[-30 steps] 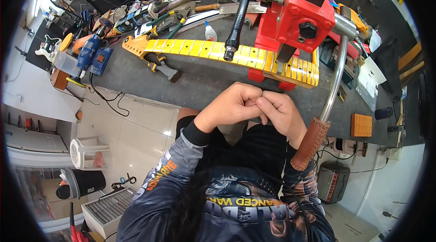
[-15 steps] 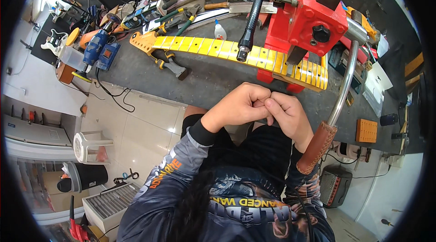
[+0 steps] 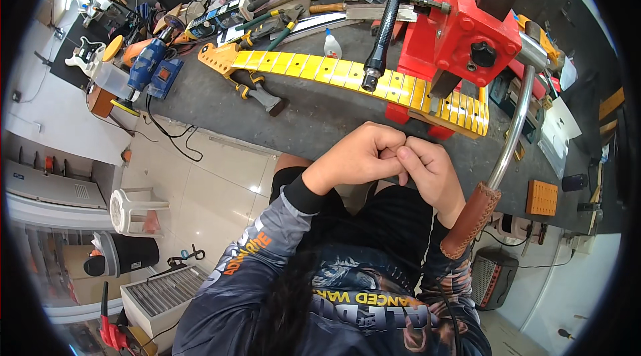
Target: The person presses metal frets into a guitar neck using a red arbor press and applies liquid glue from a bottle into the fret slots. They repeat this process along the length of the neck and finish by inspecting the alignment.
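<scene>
Just below the red arbor press (image 3: 461, 35), left hand (image 3: 366, 152) and right hand (image 3: 431, 169) meet at the fingertips, both curled closed; whether something small sits between them, cannot tell. Little changes over the last second: the view slides, so bench items appear farther right, while the hands keep their pose. Judgement: work on the guitar neck (image 3: 334, 71) is paused. Neck lies across the press base, heel end below the dark ram (image 3: 444, 83), headstock out to the press's left; neither hand touches it. In the way: the leather lever grip (image 3: 471, 222) (stitched, overlapping the right sleeve (image 3: 459, 282) in view) and the black ratchet handle (image 3: 380, 42), jutting from the press's left side over the neck. Left of the press: white squeeze bottle (image 3: 331, 47), yellow-and-black-handled tool (image 3: 267, 99), blue power tool (image 3: 148, 65) farthest. Right of it, nearer: drilled wooden block (image 3: 541, 198).
</scene>
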Demonstrator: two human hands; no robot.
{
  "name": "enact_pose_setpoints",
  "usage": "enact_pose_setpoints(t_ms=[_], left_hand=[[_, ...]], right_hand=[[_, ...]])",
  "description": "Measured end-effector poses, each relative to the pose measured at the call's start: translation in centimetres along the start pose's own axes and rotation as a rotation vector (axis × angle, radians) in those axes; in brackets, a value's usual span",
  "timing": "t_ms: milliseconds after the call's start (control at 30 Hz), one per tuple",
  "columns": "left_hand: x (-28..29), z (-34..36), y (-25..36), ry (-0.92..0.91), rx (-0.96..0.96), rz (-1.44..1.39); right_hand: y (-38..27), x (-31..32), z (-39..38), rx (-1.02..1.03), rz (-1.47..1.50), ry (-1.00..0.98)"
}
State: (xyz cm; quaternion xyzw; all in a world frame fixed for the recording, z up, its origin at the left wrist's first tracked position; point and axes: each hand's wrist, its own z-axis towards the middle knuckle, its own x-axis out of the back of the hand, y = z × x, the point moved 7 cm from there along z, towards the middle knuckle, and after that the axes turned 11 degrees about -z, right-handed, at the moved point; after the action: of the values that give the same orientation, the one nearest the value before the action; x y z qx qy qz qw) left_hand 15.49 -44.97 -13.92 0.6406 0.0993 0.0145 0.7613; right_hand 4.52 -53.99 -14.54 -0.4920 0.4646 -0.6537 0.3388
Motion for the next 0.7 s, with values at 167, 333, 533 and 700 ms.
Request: enact_pose_setpoints(t_ms=[167,333,533,700], left_hand=[[0.2,-0.1,0.0,-0.006,-0.017,0.04],[0.0,0.0,-0.2,-0.011,-0.041,0.038],[0.1,-0.1,0.2,-0.012,-0.003,0.061],[3.2,-3.3,6.6,-0.068,-0.117,0.541]], right_hand=[[-0.2,0.0,0.0,0.012,-0.015,-0.007],[-0.1,0.0,-0.1,-0.01,0.02,-0.008],[-0.1,0.0,0.1,-0.015,0.04,-0.019],[0.0,-0.1,0.2,-0.017,0.01,-0.042]])
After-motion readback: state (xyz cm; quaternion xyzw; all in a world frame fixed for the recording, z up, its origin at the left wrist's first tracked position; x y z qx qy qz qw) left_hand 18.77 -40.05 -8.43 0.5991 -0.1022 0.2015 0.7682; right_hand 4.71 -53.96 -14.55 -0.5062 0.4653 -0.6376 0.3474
